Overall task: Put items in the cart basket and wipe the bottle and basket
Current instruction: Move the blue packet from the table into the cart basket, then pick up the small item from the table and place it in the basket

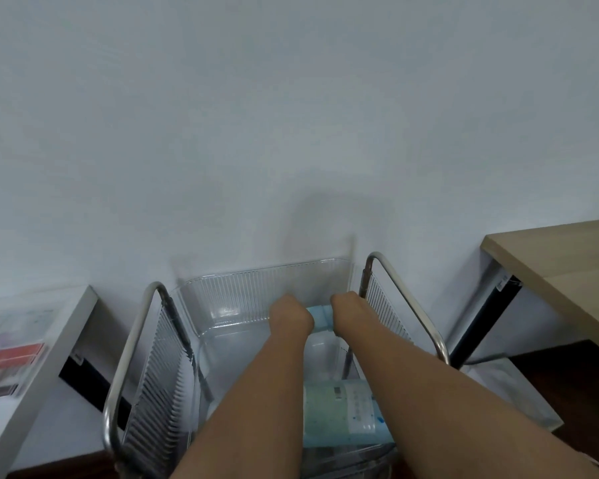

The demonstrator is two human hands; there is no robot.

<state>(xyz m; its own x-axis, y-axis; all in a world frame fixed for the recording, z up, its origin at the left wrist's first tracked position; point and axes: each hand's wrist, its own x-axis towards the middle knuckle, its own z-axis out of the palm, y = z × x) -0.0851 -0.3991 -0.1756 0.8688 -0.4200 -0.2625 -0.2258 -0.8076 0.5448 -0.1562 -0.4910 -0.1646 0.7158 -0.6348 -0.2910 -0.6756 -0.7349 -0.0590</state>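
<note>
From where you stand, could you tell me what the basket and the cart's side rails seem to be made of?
The basket looks like clear, glossy plastic: you see through its ribbed walls, which catch highlights. The side rails look like polished metal tubing, silvery with bright reflections, probably steel or chrome, though the look leaves that open.

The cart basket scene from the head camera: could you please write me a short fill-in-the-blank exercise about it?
1. Both hands, the left hand and the right hand, reach into the clear ____ basket.
2. Between the hands sits a light ____ item.
3. The cart's rails are made of ____.
4. The wooden table stands on the person's ____ side.

Answers: plastic; blue; metal; right
</note>
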